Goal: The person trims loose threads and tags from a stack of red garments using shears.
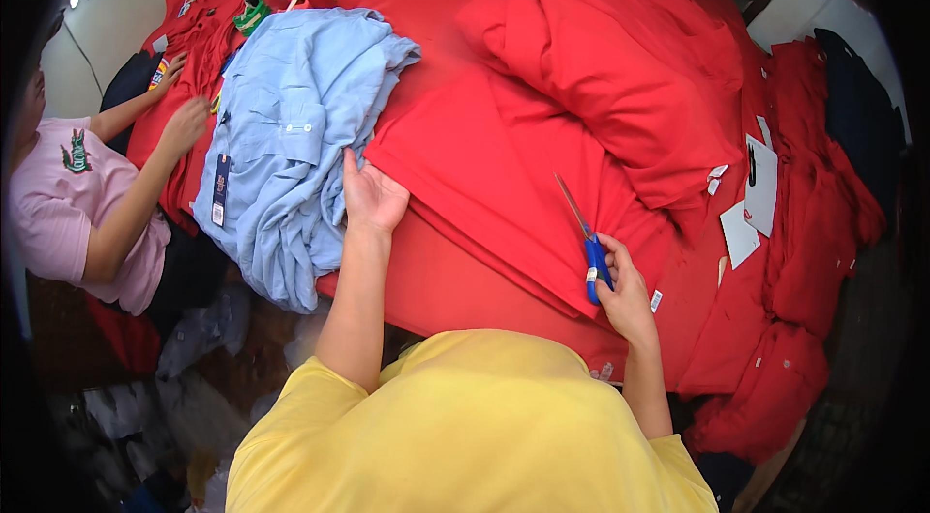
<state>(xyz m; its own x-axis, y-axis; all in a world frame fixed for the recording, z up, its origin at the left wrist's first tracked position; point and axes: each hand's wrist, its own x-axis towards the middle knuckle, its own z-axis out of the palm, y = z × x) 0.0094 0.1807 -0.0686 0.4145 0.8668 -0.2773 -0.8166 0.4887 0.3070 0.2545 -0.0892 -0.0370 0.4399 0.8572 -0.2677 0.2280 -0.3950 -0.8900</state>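
Note:
My left hand lies flat, fingers apart, on the left edge of a spread red garment, right beside a heap of light blue shirts. My right hand grips blue-handled scissors, blades pointing up and away over the red cloth. A bunched red garment lies folded over further back on the right.
A person in a pink shirt at the left has both hands on red clothes. More red garments are piled at the right, with white paper tags on them. Dark garments lie at the far right.

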